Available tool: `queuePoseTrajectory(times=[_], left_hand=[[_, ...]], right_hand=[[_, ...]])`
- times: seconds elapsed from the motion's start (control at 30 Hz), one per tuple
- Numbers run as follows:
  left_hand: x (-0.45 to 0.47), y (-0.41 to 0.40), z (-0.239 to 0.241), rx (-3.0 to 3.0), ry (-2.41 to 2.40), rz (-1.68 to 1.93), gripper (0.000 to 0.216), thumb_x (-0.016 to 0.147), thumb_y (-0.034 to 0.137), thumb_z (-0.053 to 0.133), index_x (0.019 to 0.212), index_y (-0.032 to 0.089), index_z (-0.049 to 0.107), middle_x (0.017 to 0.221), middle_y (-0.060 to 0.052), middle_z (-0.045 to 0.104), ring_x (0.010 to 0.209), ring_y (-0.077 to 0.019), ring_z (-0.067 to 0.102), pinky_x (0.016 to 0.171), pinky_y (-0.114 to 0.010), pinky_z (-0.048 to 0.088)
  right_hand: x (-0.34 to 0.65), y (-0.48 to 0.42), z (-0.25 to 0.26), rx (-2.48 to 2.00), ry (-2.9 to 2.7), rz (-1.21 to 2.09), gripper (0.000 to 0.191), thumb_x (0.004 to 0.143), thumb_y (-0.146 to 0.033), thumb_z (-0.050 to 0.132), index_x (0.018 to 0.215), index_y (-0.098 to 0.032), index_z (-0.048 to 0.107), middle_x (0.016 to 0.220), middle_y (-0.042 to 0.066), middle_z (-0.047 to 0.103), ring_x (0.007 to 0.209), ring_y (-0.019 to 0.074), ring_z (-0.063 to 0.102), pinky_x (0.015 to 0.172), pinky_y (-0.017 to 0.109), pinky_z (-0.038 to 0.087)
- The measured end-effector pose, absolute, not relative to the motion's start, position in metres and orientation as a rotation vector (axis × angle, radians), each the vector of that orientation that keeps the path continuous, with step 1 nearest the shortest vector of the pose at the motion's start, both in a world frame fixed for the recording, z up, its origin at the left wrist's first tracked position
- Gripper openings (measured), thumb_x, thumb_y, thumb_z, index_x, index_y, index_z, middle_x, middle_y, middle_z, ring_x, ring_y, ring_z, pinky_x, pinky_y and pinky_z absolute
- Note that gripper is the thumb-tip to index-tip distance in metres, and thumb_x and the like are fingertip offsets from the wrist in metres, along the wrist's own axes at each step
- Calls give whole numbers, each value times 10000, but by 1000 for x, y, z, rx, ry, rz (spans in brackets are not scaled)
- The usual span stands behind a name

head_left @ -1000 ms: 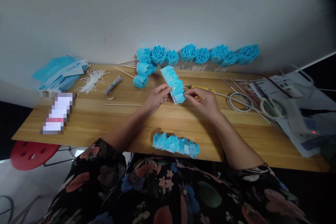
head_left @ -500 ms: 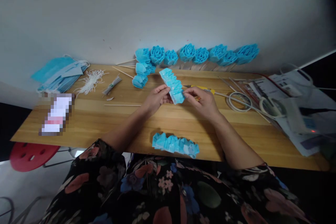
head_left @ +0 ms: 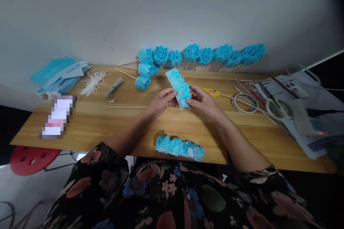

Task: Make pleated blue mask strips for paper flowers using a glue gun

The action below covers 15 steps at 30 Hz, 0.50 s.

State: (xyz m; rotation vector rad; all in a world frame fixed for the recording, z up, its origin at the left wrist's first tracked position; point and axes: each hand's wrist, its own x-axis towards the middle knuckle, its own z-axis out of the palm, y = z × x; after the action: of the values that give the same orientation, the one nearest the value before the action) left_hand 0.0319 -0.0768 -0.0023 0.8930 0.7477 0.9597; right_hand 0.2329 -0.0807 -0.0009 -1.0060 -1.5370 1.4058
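Taking the held strip as the clock's centre: the wooden surface [head_left: 91, 125] spreads beneath everything. Papers [head_left: 302, 143] with a tangle of cables lie well apart at 3 to 4 o'clock. Blue flowers [head_left: 160, 55] curve from nearly 10 round to past 2, and masks [head_left: 55, 75] are stacked at 9. The left hand [head_left: 163, 99] has its fingers clamped on the strip's 8 o'clock edge; the right hand [head_left: 203, 102] has its own on the 5 o'clock end. That pleated blue strip [head_left: 177, 84] is held over the surface; a second strip [head_left: 180, 147] lies at 6. White cords [head_left: 92, 83] heap at 9. A yellow tool [head_left: 213, 93], partly hidden by the right hand, lies at 3. A thin stick [head_left: 125, 107] passes behind the left wrist toward 8:30.
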Motion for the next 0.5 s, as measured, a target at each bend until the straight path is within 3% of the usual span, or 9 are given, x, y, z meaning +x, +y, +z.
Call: queuePoseTrajectory(times=[0.27, 0.5], left_hand=[[31, -78, -3, 945, 729, 906, 348, 800, 440, 788, 934, 148, 654, 736, -26, 699, 669, -131, 674, 689, -280, 559], [31, -80, 1, 1015, 730, 897, 392, 762, 455, 805, 972, 159, 656, 808, -29, 691, 736, -142, 666, 705, -284, 549]], right_hand=[[230, -82, 1, -1053, -1556, 1305, 453, 749, -369, 752, 1175, -230, 683, 1003, 40, 765, 900, 221, 704, 774, 345, 575], [230, -82, 0, -1090, -1562, 1233, 352, 768, -331, 706, 1102, -224, 683, 977, 34, 753, 865, 209, 694, 784, 355, 569]])
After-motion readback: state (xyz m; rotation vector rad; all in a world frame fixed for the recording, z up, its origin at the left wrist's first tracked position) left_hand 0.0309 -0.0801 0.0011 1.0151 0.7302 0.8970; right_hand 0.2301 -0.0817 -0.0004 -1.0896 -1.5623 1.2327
